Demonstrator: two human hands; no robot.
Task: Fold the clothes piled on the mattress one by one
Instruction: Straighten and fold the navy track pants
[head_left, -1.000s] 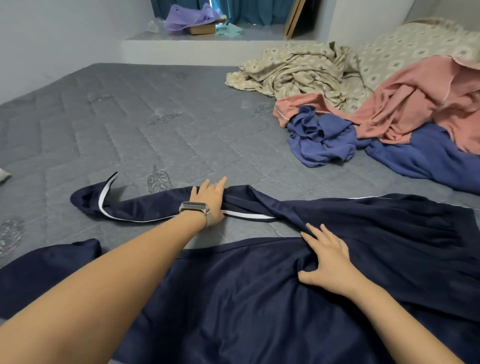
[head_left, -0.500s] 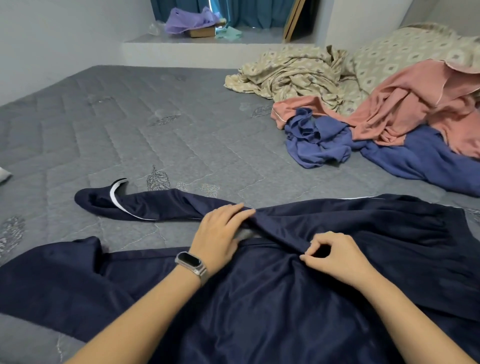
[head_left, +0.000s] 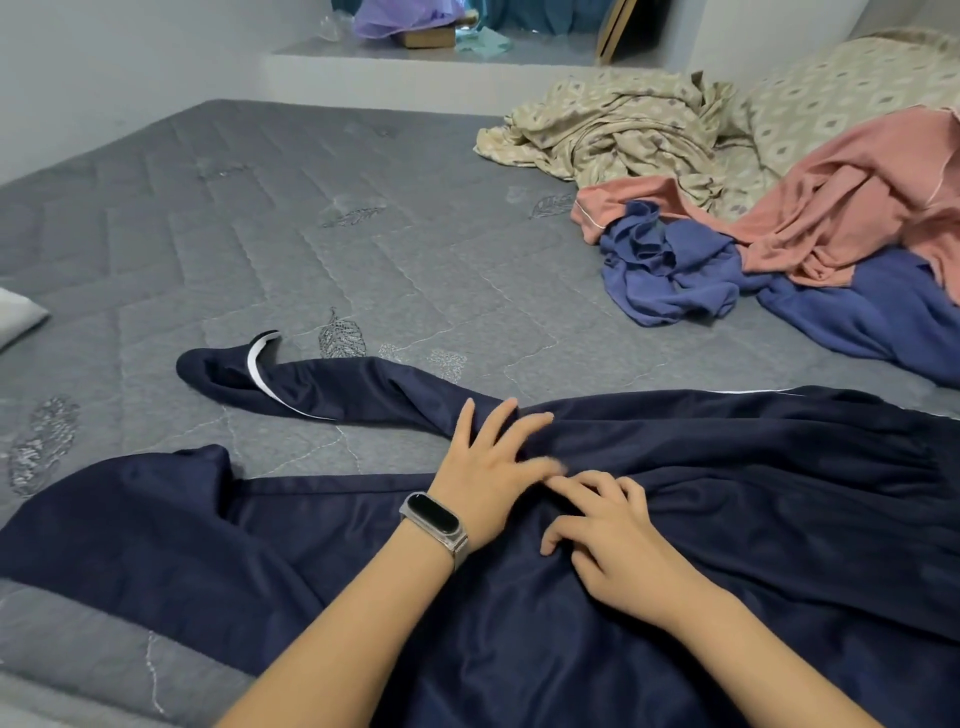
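A large navy-blue garment of smooth fabric with thin white piping (head_left: 701, 519) lies spread across the near part of the grey quilted mattress (head_left: 260, 234). One long sleeve or leg of it (head_left: 322, 387) stretches away to the left, its end turned over so that a white band shows.

Both hands rest on this dark cloth near its middle, close together and almost touching. The left hand (head_left: 488, 467) lies palm down with its fingers spread and fairly straight, pressing the fabric where the long part joins the body of the garment. A dark smart band on a silver mesh strap (head_left: 434, 525) sits on that wrist. The right hand (head_left: 613, 540) is just beside it, fingers bent and their tips pressing into the cloth; whether they pinch a fold cannot be told.

At the far right of the mattress lies the pile: a crumpled medium-blue garment (head_left: 670, 270), a salmon-pink garment with pale piping (head_left: 831, 208) draped over it, and behind them a beige patterned cloth (head_left: 623, 124). A pillow in the same beige pattern (head_left: 841, 88) lies beyond.

On the pale ledge (head_left: 415, 62) past the mattress, a lilac cloth (head_left: 405, 21) covers a small box.
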